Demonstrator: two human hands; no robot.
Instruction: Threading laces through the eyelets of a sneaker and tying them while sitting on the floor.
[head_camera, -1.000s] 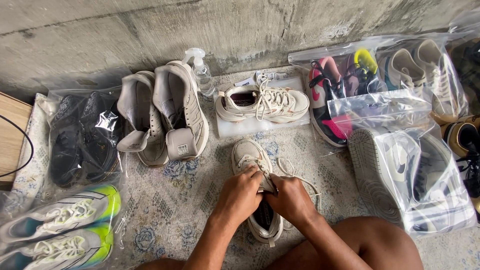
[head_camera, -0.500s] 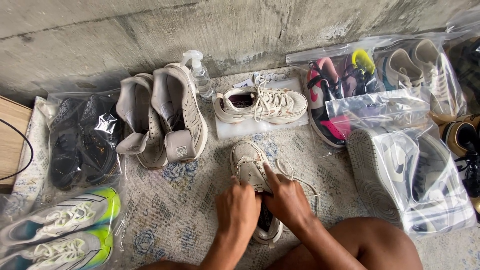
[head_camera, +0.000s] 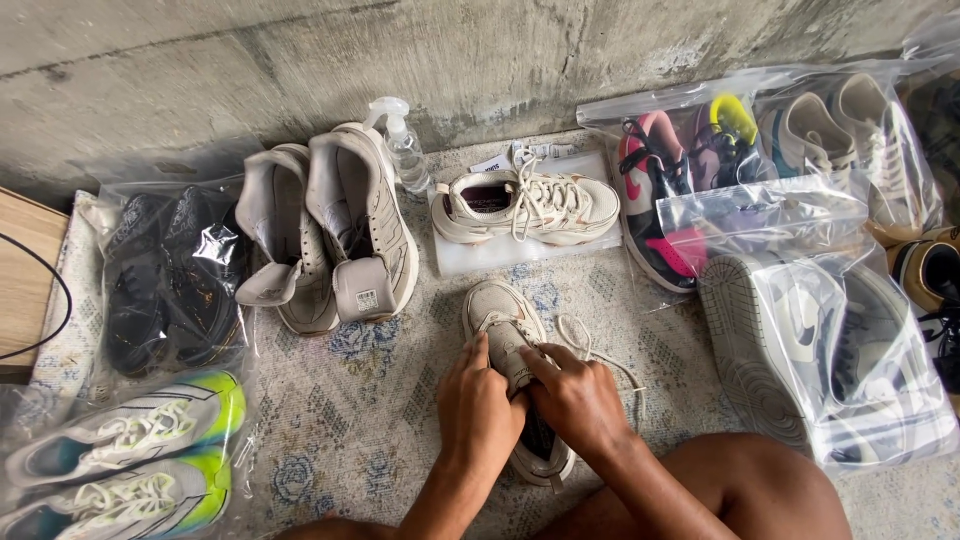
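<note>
Both hands grasp shoe (head_camera: 505, 335) — left hand (head_camera: 478, 405), right hand (head_camera: 575, 400); toe points 12 o'clock; lace (head_camera: 585, 345) trails at 2 o'clock.

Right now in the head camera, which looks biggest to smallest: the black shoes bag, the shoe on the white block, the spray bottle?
1. Bag of black shoes
2. Beige shoe on the white block
3. Spray bottle

All sit similarly far away, so this ranking looks safe.

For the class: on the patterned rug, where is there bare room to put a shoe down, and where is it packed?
Bare rug lies between the beige high-tops, the bagged green-soled shoes and the left hand. A narrower strip runs between the right hand and the bagged grey shoe. Along the wall, shoes and spray bottle crowd together.
</note>
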